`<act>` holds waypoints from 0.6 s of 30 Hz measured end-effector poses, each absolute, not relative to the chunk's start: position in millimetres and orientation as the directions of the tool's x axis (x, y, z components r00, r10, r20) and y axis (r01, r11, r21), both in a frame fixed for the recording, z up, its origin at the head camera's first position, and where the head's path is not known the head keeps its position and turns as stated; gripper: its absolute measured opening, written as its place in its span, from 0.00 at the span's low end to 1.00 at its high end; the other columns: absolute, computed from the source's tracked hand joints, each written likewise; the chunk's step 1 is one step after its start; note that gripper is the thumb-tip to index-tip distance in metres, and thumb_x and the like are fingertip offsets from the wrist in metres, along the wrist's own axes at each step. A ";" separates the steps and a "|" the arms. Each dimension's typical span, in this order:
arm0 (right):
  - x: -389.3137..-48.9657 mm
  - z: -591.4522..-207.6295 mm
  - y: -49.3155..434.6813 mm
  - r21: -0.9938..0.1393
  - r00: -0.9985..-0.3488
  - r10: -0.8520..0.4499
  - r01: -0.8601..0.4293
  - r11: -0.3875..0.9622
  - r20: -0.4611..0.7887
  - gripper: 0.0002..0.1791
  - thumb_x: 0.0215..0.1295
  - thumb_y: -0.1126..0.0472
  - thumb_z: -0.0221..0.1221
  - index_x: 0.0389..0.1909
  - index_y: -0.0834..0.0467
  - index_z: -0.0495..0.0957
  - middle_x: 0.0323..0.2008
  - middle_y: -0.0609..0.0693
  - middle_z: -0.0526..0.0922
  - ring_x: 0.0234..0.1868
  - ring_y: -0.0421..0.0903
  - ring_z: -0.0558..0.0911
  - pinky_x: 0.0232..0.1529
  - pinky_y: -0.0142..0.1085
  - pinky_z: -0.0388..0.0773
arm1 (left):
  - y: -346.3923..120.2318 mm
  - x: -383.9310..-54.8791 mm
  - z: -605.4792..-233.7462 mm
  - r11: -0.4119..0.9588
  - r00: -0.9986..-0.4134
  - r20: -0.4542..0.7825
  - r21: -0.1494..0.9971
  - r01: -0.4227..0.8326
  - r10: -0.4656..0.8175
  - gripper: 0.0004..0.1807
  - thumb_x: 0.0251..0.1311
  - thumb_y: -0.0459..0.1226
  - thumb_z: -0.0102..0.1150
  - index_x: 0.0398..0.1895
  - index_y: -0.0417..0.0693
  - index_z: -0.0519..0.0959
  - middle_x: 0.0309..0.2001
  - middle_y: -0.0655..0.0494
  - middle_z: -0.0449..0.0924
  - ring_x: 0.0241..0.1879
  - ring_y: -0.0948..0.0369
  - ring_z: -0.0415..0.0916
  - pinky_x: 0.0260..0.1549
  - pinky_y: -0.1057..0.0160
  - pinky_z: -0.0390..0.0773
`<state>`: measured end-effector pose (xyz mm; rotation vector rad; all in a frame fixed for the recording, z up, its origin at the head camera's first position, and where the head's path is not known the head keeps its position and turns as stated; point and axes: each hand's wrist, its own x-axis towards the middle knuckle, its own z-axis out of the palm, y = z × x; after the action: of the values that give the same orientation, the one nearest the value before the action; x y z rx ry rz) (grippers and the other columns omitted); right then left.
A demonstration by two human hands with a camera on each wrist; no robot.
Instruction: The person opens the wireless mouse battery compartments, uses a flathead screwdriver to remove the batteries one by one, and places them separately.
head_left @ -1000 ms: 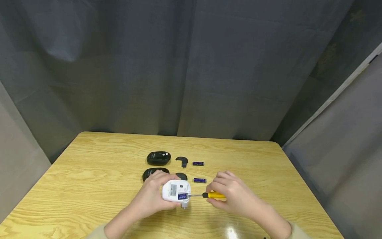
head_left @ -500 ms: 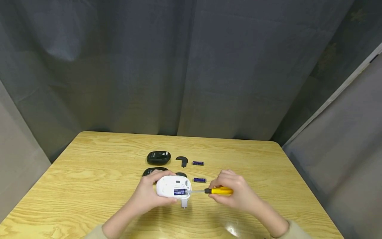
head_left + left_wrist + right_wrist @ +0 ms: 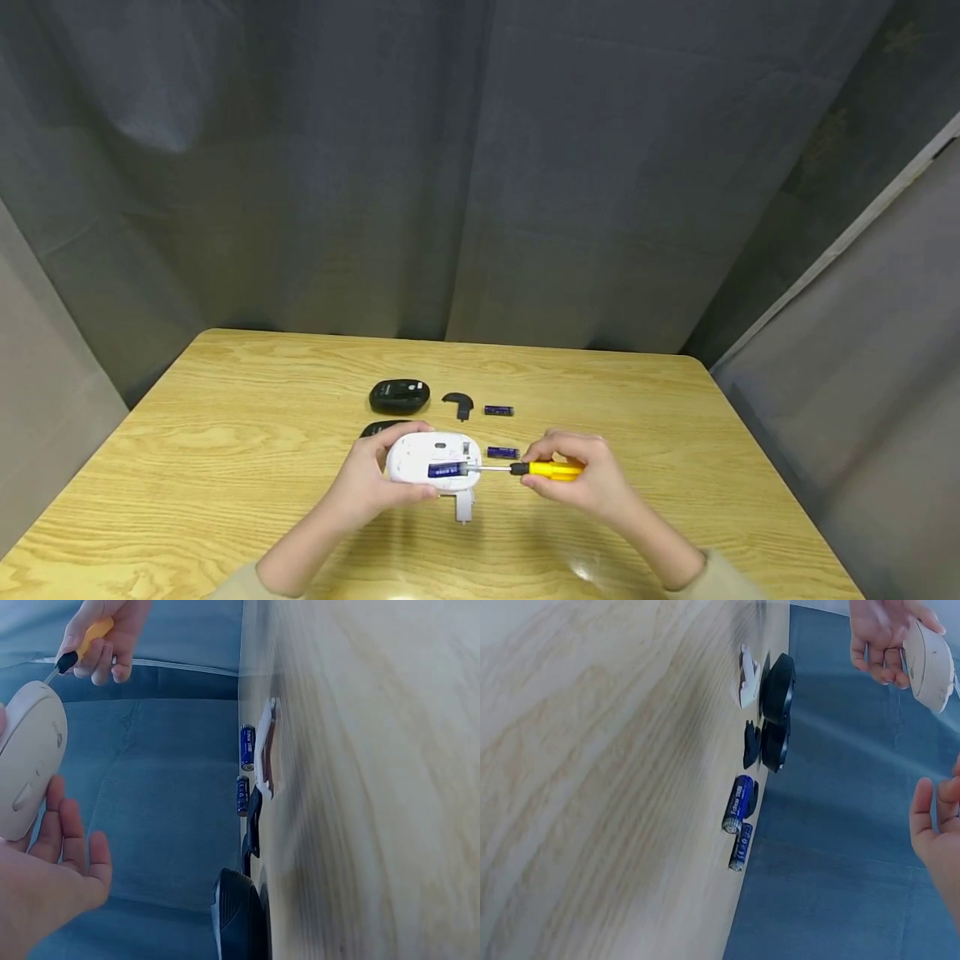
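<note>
My left hand grips a white computer mouse by its left end, underside up, raised over the table. A blue battery sits in the mouse's open battery slot. My right hand pinches the yellow handle of a screwdriver. Its metal shaft points left, with the tip at the right end of the battery in the slot. In the left wrist view the mouse shows its smooth top side, and the screwdriver meets its upper end.
Two black mice lie behind the left hand, the nearer one partly hidden. A black battery cover and two blue batteries lie to their right. The white cover rests on the wooden table just in front of the held mouse.
The white mouse has moved left and slightly away from me, its underside turning flatter to view. The screwdriver has stayed at the battery's end, rising slightly with the right hand.
</note>
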<state>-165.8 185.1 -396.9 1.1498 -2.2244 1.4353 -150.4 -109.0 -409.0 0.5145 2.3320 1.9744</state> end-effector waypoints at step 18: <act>-164.0 -411.6 175.6 -0.826 -0.793 -0.370 -0.553 0.106 0.484 0.11 0.49 0.74 0.66 0.33 0.58 0.81 0.31 0.52 0.82 0.24 0.36 0.76 0.21 0.31 0.77 | -103.7 -150.3 -414.1 -0.125 -0.956 0.103 0.990 0.070 0.274 0.40 0.38 0.25 0.71 0.61 0.34 0.67 0.55 0.39 0.73 0.46 0.58 0.79 0.44 0.62 0.80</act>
<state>-164.0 175.6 -411.6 0.9355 -2.2154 1.7710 -150.3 -103.7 -414.1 0.3940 1.9803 2.2240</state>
